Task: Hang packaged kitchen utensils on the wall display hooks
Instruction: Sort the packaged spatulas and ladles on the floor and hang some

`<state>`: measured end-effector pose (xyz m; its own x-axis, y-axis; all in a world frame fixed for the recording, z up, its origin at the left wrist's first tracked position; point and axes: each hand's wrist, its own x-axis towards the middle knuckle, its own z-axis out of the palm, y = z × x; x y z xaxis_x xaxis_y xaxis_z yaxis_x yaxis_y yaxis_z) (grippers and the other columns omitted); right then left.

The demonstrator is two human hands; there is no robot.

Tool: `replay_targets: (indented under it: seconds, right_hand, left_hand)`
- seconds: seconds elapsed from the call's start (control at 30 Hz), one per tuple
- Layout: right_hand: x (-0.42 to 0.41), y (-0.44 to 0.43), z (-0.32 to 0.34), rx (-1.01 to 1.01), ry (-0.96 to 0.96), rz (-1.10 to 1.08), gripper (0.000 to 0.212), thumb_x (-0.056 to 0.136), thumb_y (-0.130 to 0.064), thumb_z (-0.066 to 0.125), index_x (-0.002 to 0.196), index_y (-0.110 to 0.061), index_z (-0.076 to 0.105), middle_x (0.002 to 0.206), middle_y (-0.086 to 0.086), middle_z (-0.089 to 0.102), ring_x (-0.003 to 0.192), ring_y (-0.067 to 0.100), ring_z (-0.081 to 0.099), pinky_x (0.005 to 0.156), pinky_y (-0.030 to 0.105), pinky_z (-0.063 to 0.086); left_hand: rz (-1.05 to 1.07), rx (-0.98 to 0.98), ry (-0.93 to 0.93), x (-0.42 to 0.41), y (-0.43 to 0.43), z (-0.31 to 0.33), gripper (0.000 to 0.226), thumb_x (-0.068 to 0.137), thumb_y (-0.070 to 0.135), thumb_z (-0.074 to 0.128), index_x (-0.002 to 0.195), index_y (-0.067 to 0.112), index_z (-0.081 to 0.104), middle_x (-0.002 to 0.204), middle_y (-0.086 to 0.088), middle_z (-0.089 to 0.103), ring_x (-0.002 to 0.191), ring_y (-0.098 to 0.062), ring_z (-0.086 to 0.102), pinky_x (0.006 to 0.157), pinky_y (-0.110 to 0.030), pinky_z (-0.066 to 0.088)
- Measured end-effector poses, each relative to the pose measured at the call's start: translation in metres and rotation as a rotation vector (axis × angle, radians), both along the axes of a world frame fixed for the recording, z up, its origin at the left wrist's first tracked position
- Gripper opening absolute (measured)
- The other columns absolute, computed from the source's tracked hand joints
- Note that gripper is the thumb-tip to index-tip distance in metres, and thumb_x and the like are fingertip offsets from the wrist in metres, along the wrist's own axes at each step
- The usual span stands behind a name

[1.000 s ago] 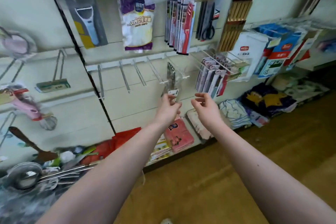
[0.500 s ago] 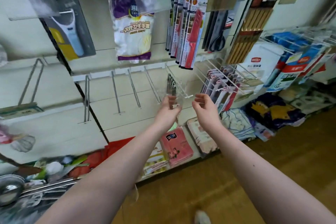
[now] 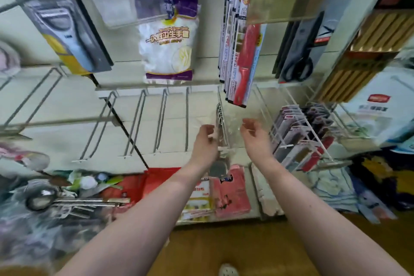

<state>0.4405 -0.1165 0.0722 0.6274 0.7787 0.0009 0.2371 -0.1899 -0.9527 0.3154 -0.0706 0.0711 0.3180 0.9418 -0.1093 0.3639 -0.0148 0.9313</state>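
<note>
**Ann:** Your left hand (image 3: pixel 205 143) pinched the side of the clear packet of metal utensils (image 3: pixel 220 134), fingers curled on it. The packet hung on a wall hook (image 3: pixel 219 96), just under the red knife packs (image 3: pixel 243 63).

**Ben:** Yes, and your right hand (image 3: pixel 255 139) was just beside the packet, on its right, fingers half curled (I could not tell if it touched the clear wrap). The bare hooks (image 3: pixel 161 123) stood to the left of both hands.

At frame centre the clear packet (image 3: pixel 224 134) is smeared, its contents unreadable; whether the right hand (image 3: pixel 255 139) touches it is unclear.
</note>
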Motion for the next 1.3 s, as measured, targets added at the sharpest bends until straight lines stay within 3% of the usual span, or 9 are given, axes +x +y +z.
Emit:
replay_targets:
  seconds: [0.1,0.37,0.63,0.8,0.9,0.97,1.1,1.2,1.3]
  right_hand:
    - [0.012,0.013,-0.019,-0.013,0.026,0.013,0.025,0.093,-0.007,0.051,0.118,-0.004,0.055,0.099,0.002,0.056,0.089,0.015,0.053,0.061,0.0,0.036]
    - [0.019,0.034,-0.061,-0.095,0.019,0.069,0.025,0.094,-0.008,0.05,0.118,-0.007,0.056,0.117,0.007,0.06,0.101,0.02,0.056,0.084,0.021,0.038]
    - [0.035,0.056,-0.088,-0.16,-0.017,0.07,0.033,0.095,-0.013,0.048,0.128,-0.016,0.048,0.131,0.001,0.05,0.112,0.02,0.054,0.093,0.027,0.042]
    - [0.039,0.071,-0.102,-0.094,-0.039,0.041,0.03,0.093,-0.009,0.051,0.123,-0.015,0.05,0.126,0.006,0.053,0.103,0.022,0.056,0.092,0.036,0.046]
    - [0.039,0.078,-0.107,-0.062,-0.01,0.04,0.028,0.093,-0.008,0.052,0.12,-0.014,0.052,0.12,0.003,0.056,0.101,0.017,0.054,0.09,0.029,0.044]
    - [0.038,0.08,-0.108,-0.051,-0.001,0.044,0.029,0.093,-0.007,0.052,0.121,-0.012,0.053,0.118,0.002,0.056,0.105,0.015,0.053,0.092,0.025,0.041]
    - [0.038,0.079,-0.111,-0.055,0.017,0.077,0.03,0.093,-0.006,0.052,0.123,-0.012,0.052,0.121,0.002,0.052,0.102,0.014,0.053,0.084,0.012,0.043]
    - [0.038,0.076,-0.112,-0.064,0.012,0.084,0.031,0.093,-0.008,0.054,0.125,-0.012,0.051,0.124,0.002,0.051,0.095,0.013,0.055,0.086,0.023,0.045]
    - [0.038,0.071,-0.113,-0.063,0.003,0.067,0.031,0.094,-0.008,0.053,0.124,-0.013,0.051,0.125,0.003,0.05,0.096,0.015,0.055,0.086,0.024,0.042]
  left_hand:
    - [0.058,-0.038,0.042,0.009,0.0,-0.021,0.032,0.093,0.007,0.051,0.124,0.002,0.044,0.117,-0.009,0.054,0.106,-0.021,0.052,0.09,-0.029,0.042]
    - [0.133,-0.092,0.106,0.018,0.022,-0.054,0.046,0.087,0.007,0.06,0.128,0.005,0.04,0.129,-0.011,0.05,0.119,-0.027,0.051,0.098,-0.036,0.043]
    - [0.096,-0.053,0.183,0.047,0.057,-0.089,0.077,0.082,0.013,0.071,0.143,0.006,0.024,0.145,-0.013,0.025,0.129,-0.027,0.038,0.101,-0.028,0.034]
    - [0.161,0.028,0.123,0.057,0.069,-0.106,0.058,0.082,0.02,0.074,0.132,0.013,0.044,0.135,-0.008,0.036,0.118,-0.027,0.047,0.1,-0.034,0.043]
    - [0.193,0.091,0.209,0.062,0.075,-0.113,0.037,0.082,0.024,0.073,0.115,0.019,0.056,0.124,-0.002,0.047,0.11,-0.023,0.047,0.094,-0.036,0.044]
    - [0.199,0.105,0.233,0.066,0.076,-0.114,0.029,0.085,0.025,0.069,0.111,0.018,0.057,0.121,0.0,0.049,0.109,-0.021,0.044,0.09,-0.03,0.038]
    - [0.218,0.147,0.308,0.073,0.079,-0.118,0.025,0.087,0.026,0.065,0.11,0.016,0.058,0.118,-0.001,0.052,0.107,-0.023,0.044,0.088,-0.035,0.038]
    - [0.214,0.155,0.306,0.074,0.081,-0.118,0.024,0.089,0.023,0.062,0.111,0.015,0.058,0.118,-0.002,0.052,0.11,-0.024,0.043,0.089,-0.036,0.037]
    - [0.186,0.161,0.293,0.073,0.077,-0.118,0.023,0.088,0.018,0.062,0.111,0.013,0.058,0.116,-0.004,0.055,0.109,-0.026,0.046,0.088,-0.039,0.041]
